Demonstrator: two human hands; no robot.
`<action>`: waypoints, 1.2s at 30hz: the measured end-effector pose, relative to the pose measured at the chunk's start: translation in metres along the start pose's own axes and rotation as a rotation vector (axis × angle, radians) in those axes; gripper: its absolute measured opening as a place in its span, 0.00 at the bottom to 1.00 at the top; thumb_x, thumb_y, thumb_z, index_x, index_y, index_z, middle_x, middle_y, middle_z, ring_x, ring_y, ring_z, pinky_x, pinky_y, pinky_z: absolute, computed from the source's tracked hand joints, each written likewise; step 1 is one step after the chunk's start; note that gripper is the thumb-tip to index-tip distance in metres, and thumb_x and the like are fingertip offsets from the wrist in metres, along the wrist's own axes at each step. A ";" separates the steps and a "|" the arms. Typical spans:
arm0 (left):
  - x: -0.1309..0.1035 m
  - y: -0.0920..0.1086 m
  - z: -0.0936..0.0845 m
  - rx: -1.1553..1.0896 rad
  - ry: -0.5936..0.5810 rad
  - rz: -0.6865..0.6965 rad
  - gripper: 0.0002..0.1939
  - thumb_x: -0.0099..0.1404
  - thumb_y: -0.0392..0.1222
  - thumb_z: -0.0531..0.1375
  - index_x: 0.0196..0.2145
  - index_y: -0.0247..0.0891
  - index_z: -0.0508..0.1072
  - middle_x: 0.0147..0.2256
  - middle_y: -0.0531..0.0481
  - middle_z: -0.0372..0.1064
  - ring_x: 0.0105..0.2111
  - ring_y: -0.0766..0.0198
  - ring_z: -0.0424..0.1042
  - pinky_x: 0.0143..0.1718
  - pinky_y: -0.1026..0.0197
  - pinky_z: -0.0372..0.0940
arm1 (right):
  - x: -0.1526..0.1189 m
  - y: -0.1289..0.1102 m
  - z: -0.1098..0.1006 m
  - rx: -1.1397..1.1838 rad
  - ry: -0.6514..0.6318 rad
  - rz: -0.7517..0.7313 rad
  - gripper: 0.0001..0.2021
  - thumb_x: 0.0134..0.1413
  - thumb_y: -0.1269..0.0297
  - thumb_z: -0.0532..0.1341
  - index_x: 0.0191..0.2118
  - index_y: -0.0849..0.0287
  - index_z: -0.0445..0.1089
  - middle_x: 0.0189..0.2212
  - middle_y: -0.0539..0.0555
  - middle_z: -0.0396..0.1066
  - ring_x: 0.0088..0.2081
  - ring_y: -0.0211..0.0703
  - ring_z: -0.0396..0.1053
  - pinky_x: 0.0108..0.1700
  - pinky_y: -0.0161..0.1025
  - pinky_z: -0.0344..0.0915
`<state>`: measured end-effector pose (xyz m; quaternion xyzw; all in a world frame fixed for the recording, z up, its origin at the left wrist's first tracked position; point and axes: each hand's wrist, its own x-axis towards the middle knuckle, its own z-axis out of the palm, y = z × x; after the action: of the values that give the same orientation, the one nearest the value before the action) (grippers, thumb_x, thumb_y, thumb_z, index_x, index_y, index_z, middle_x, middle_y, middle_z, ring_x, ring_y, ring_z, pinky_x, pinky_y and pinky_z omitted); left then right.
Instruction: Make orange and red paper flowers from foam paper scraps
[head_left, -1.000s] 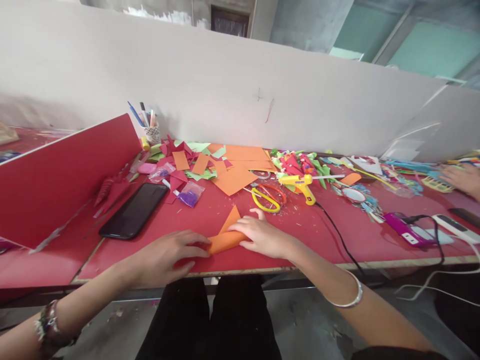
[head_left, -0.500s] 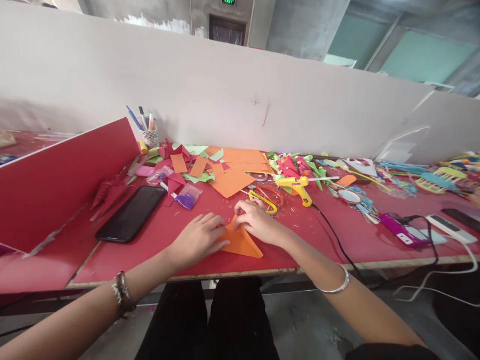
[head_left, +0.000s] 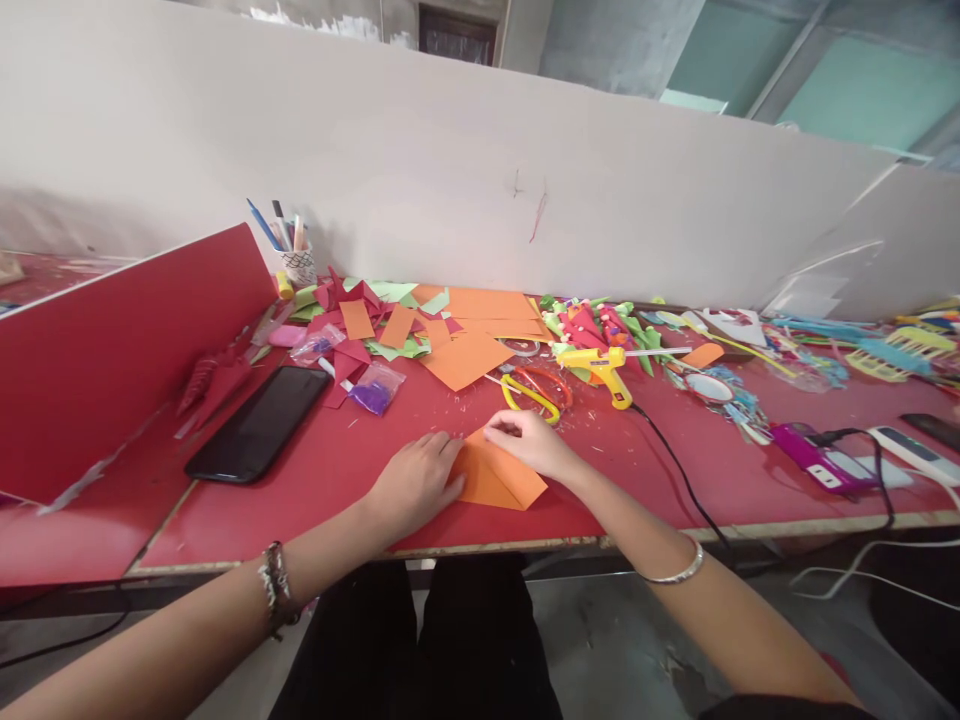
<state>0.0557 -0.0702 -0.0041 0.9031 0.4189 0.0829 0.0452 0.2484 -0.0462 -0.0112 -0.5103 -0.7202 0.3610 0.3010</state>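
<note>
Orange paper (head_left: pixel 491 475), red table (head_left: pixel 622 470), yellow glue gun (head_left: pixel 600 370), black-and-white patterned cup (head_left: pixel 300 268).

Both hands, left (head_left: pixel 418 480) and right (head_left: pixel 529 440), touch a creased orange sheet (head_left: pixel 491 480) on the red bench (head_left: pixel 300 525), near a yellow glue gun (head_left: pixel 600 370).

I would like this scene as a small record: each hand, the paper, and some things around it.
left hand: touching left side of orange paper
right hand: touching the paper's upper part
paper state: creased, partly folded, on red tabletop
glue gun: yellow, beyond the right hand
smartphone: black, left of the left hand
pen cup: near white panel
</note>
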 end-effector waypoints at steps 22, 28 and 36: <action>0.011 0.020 -0.007 0.306 -0.141 0.041 0.15 0.61 0.32 0.46 0.45 0.27 0.63 0.34 0.40 0.67 0.32 0.58 0.68 0.28 0.60 0.61 | -0.021 -0.009 0.015 -0.327 0.199 0.013 0.08 0.50 0.72 0.50 0.29 0.57 0.66 0.14 0.42 0.60 0.16 0.31 0.54 0.33 0.34 0.51; 0.006 0.026 -0.003 0.408 -0.152 0.056 0.20 0.59 0.26 0.46 0.49 0.25 0.61 0.39 0.37 0.66 0.34 0.56 0.66 0.28 0.60 0.60 | -0.024 -0.006 0.012 -0.315 0.203 -0.006 0.06 0.51 0.67 0.51 0.31 0.56 0.64 0.13 0.42 0.58 0.16 0.33 0.55 0.32 0.35 0.53; 0.005 0.029 -0.005 0.418 -0.172 0.050 0.20 0.59 0.26 0.45 0.48 0.26 0.63 0.40 0.38 0.65 0.34 0.56 0.65 0.27 0.59 0.60 | -0.036 -0.004 0.008 -0.289 0.167 -0.004 0.05 0.52 0.66 0.51 0.33 0.55 0.63 0.14 0.42 0.58 0.17 0.34 0.56 0.33 0.35 0.54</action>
<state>0.0796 -0.0849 0.0059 0.9067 0.3991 -0.0819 -0.1093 0.2501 -0.0828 -0.0147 -0.5753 -0.7379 0.2095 0.2841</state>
